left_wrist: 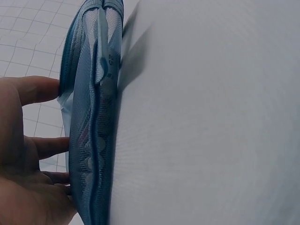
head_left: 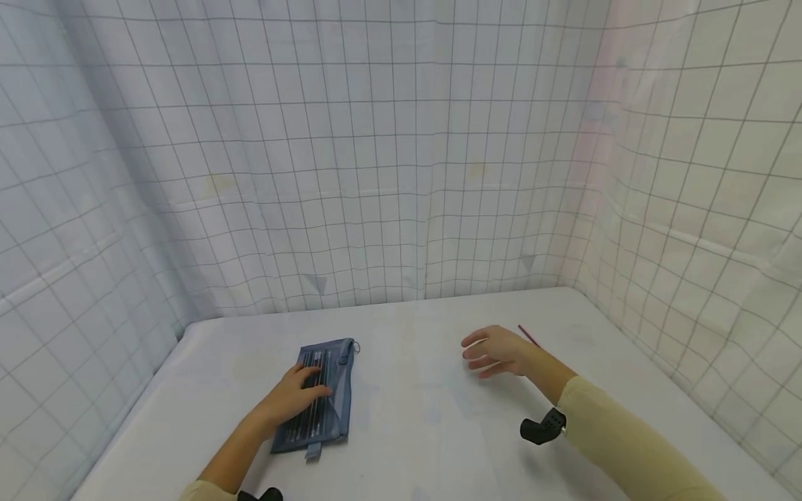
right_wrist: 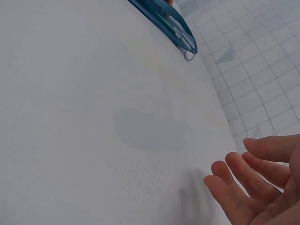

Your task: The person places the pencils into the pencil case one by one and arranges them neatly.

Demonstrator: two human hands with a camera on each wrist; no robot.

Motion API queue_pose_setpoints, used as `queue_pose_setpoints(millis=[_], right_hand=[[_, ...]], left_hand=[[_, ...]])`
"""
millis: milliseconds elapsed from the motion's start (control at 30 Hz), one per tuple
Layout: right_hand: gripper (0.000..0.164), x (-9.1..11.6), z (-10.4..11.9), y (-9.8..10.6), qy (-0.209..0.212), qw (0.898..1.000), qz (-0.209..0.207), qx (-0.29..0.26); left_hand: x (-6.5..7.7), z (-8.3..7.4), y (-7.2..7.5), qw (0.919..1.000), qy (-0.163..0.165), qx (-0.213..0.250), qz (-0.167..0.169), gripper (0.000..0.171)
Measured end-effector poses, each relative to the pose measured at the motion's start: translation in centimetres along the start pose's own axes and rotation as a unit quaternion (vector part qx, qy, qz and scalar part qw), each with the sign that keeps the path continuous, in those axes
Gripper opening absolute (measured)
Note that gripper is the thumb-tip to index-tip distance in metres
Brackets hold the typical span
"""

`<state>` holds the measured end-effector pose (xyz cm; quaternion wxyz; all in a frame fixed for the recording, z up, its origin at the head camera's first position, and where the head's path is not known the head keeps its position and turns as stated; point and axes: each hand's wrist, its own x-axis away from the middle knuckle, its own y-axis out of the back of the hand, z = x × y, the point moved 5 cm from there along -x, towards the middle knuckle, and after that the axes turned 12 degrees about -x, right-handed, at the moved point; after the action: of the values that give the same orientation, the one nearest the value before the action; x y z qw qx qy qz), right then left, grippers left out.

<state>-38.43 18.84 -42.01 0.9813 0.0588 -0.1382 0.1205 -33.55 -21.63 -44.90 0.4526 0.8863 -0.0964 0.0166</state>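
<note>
A blue zippered pencil case (head_left: 342,410) lies flat on the table at the left, several slim pen-like things showing through its top. My left hand (head_left: 293,399) rests on it with fingers spread. In the left wrist view, the fingertips touch the upper face of the case (left_wrist: 89,136) and do not wrap round it. Over the right part of the table hovers my right hand (head_left: 498,351), fingers loosely bent and nothing in them. Behind that wrist a thin red stick (head_left: 528,335) lies on the table, its near end hidden by the forearm.
The white table (head_left: 407,390) has a far edge that meets a hanging white grid-patterned curtain (head_left: 376,174). Similar curtains close off the left and right sides. A metal ring (right_wrist: 189,56) hangs from the case's far corner. Dark devices (head_left: 542,426) are strapped to both wrists.
</note>
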Motion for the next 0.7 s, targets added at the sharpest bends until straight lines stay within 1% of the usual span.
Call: queue_pose_setpoints(millis=[167, 300, 500, 700], right_hand=[[0.042, 0.6, 0.1, 1.3, 0.009, 1.000, -0.005, 0.001], [0.042, 1.0, 0.1, 2.2, 0.006, 1.000, -0.012, -0.006], [0.045, 1.5, -0.1, 3.1, -0.001, 1.000, -0.013, 0.002], [0.047, 2.0, -0.4, 4.3, -0.001, 1.000, -0.004, 0.003]], left_hand=[[-0.1, 0.0, 0.1, 1.0000, 0.000, -0.002, 0.002, 0.076], [-0.3, 0.1, 0.2, 1.0000, 0.000, -0.005, 0.002, 0.077], [-0.3, 0.3, 0.2, 0.9999, 0.000, -0.010, 0.003, 0.078], [-0.4, 0.2, 0.1, 0.9999, -0.006, -0.010, 0.003, 0.077]])
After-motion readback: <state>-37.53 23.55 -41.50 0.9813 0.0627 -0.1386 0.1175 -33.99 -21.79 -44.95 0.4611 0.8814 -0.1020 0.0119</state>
